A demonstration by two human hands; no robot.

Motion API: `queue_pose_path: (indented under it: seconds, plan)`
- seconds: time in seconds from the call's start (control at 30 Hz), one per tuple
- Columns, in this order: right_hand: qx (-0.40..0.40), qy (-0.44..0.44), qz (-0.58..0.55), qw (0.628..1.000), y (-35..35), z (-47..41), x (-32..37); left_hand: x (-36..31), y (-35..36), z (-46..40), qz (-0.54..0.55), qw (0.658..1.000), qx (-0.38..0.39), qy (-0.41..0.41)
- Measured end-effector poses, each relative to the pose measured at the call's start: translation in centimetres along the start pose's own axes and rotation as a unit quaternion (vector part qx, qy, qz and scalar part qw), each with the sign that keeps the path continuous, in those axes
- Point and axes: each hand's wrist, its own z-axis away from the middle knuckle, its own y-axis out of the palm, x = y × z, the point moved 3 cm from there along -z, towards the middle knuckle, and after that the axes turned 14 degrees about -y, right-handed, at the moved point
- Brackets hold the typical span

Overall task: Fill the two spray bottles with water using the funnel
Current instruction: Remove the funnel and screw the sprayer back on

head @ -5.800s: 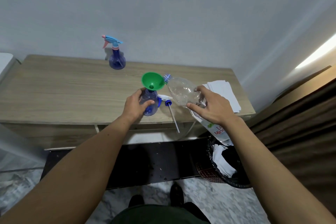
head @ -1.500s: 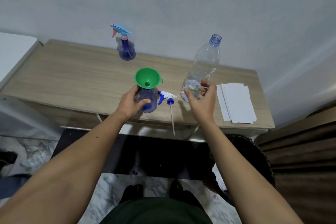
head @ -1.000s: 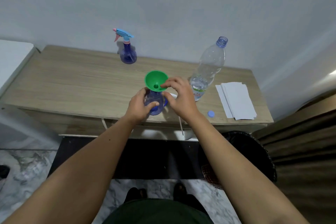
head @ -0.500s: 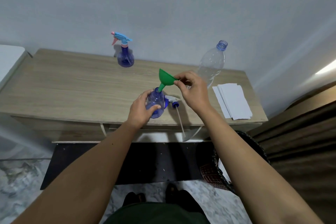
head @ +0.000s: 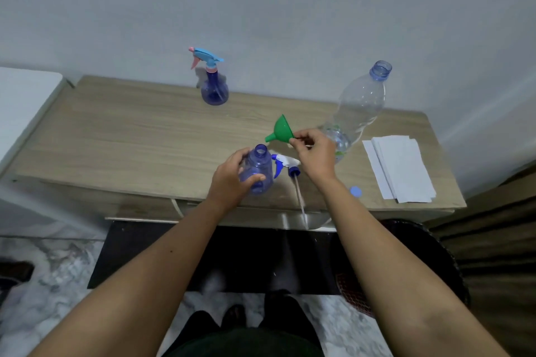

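My left hand [head: 229, 180] grips an uncapped blue spray bottle [head: 259, 168] standing near the front edge of the wooden table [head: 130, 136]. My right hand [head: 314, 152] pinches the rim of the green funnel [head: 280, 130], held tilted in the air, clear of the bottle's mouth. The bottle's white-and-blue spray head [head: 285, 164] lies on the table beside it, its tube reaching past the edge. A second blue spray bottle [head: 214, 87] with a light-blue trigger stands capped at the back. A clear, nearly empty water bottle [head: 362, 101] stands open behind my right hand.
A small blue cap [head: 356, 191] lies near the table's front edge. A stack of white paper [head: 398, 166] sits at the right end. A dark basket [head: 429, 264] stands on the floor under the right side. A white surface [head: 23, 101] adjoins the table's left.
The water bottle was set upright after pouring. My right hand took the funnel by its rim and lifted it out of the spray bottle, moving it up and right.
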Motion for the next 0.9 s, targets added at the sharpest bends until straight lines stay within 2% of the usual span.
queue_pose_path:
  seconds: [0.1,0.2,0.4,0.57,0.9]
  plan:
    - [0.010,0.033,-0.015,0.999,1.6,-0.4,-2.3,0.1,0.2,-0.1,-0.002,1.000,-0.005,-0.003]
    - [0.014,0.049,-0.020,0.998,3.0,-0.9,-4.2,-0.1,0.2,0.2,0.040,0.999,-0.006,-0.021]
    - [0.011,0.010,0.006,1.000,5.3,-1.3,-6.0,-0.2,0.1,0.3,0.042,0.998,-0.008,-0.043]
    - [0.001,0.028,0.021,0.999,5.9,-1.2,-6.6,-0.3,0.2,0.2,0.039,0.998,-0.005,-0.055]
    - [0.011,0.005,0.031,0.999,5.0,-0.1,-6.6,-0.5,0.1,0.5,0.054,0.996,0.006,-0.066]
